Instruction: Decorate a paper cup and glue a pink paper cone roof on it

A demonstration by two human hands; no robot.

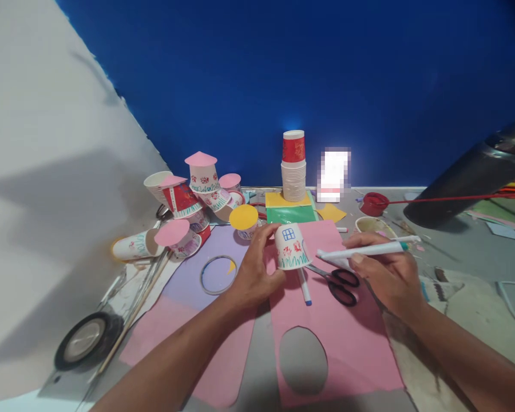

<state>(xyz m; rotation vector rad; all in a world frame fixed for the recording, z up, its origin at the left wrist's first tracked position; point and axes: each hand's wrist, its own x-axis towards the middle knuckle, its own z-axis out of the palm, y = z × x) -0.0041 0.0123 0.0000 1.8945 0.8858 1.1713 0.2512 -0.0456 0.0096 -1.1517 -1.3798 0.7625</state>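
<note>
My left hand [260, 269] grips a white paper cup [290, 247] turned upside down. A blue window, red flowers and green grass strokes are drawn on its side. In my right hand [388, 274] is a white marker [360, 250] with a green end, its tip a short way right of the cup and apart from it. Black-handled scissors [344, 286] lie between my hands on a pink paper sheet [347, 343]. Another marker with a blue end [304, 289] rests just below the cup. A round hole is cut in the pink sheet.
Decorated paper cups, some with a pink cone roof [201, 158], cluster at the left. A stack of cups [293, 180] stands behind on coloured paper. Black tape [88, 341] lies front left, a tape ring [218, 274] on purple paper. A dark bottle [459, 177] leans at right.
</note>
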